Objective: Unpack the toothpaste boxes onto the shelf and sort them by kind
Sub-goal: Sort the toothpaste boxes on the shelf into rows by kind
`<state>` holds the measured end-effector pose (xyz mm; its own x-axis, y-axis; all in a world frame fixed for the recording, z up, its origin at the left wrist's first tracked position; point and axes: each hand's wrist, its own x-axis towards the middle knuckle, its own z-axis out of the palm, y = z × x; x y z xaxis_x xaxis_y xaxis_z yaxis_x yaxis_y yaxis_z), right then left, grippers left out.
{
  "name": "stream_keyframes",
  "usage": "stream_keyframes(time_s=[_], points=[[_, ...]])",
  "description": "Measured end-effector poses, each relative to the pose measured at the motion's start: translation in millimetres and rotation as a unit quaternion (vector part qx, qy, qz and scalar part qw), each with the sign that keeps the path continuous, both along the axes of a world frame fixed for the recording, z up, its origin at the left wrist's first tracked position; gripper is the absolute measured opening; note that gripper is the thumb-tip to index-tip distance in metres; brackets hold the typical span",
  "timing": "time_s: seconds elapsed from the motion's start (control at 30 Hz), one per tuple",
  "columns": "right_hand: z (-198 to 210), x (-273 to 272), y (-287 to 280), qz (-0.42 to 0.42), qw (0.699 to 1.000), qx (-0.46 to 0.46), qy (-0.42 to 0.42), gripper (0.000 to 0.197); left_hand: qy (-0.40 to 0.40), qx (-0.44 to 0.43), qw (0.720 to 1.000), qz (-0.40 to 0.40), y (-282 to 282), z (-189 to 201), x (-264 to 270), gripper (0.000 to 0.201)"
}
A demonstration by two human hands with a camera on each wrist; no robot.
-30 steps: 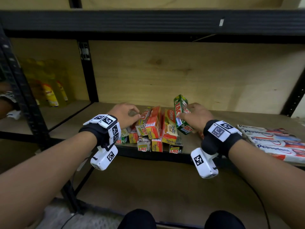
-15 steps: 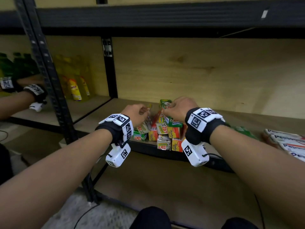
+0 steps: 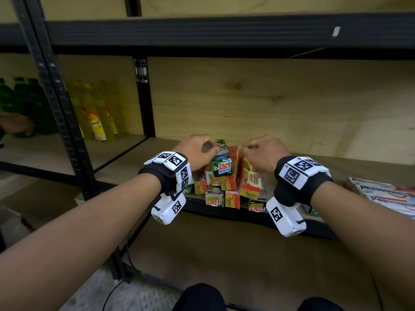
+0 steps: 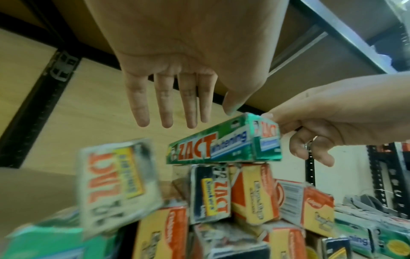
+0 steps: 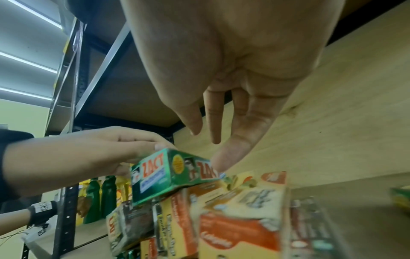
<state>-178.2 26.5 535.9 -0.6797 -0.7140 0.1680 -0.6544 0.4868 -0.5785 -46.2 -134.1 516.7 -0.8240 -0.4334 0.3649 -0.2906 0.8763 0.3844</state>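
Head view | green box [image 3: 221,169] now lies atop the pile [image 3: 232,198] on the shelf [image 3: 134,158]; half a second ago it stood upright between the hands | left hand [image 3: 197,151] has moved onto it, fingers straight, thumb tip at its top edge | right hand [image 3: 266,151] loose, one fingertip touching the box's end, gripping nothing

The left forearm [image 3: 89,223] and right forearm [image 3: 361,218] reach forward, wrists close together, backs of hands up. On the left hand [image 3: 198,151] the fingers [image 4: 165,101] are straight and side by side, thumb tip touching a box [image 4: 221,145]. On the right hand [image 3: 266,151] the fingers are loosely extended, one fingertip [image 5: 224,157] on the same box.
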Motion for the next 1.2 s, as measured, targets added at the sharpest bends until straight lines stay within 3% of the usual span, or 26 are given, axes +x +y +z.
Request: stream_keyframes(time_s=[0.17,0.27,0.47,0.6,0.7,0.83,0.93,1.03,1.1,1.2], points=[[4,-33,46,-0.025,0.999,0.027,0.013,0.023,-0.022,-0.047,0.998,-0.048,33,14,-29,0.029],[5,-56,79,-0.057,0.994,0.069,0.066,0.025,-0.033,-0.093,0.992,-0.077,58,18,-50,0.029],[-5,-93,144,-0.117,0.988,0.101,0.021,0.016,-0.091,-0.121,0.976,-0.155,108,11,-98,0.027],[-25,-114,176,-0.120,0.964,0.214,0.097,0.030,-0.154,-0.150,0.960,-0.180,134,-6,-128,0.027],[-42,-121,190,-0.114,0.972,0.200,0.042,0.032,-0.222,-0.176,0.941,-0.186,148,-19,-150,0.031],[-59,-120,195,-0.075,0.974,0.215,0.009,0.067,-0.291,-0.183,0.918,-0.195,156,-31,-175,0.051],[-68,-118,192,-0.058,0.974,0.218,0.013,0.081,-0.310,-0.169,0.913,-0.207,156,-34,-189,0.063],[-76,-119,189,-0.069,0.973,0.213,0.051,0.076,-0.333,-0.138,0.911,-0.200,156,-38,-202,0.066],[-79,-123,190,-0.087,0.976,0.196,0.033,0.073,-0.321,-0.121,0.919,-0.196,153,-40,-211,0.067],[-76,-130,191,-0.098,0.976,0.196,0.017,0.058,-0.311,-0.158,0.920,-0.177,156,-40,-220,0.050]])
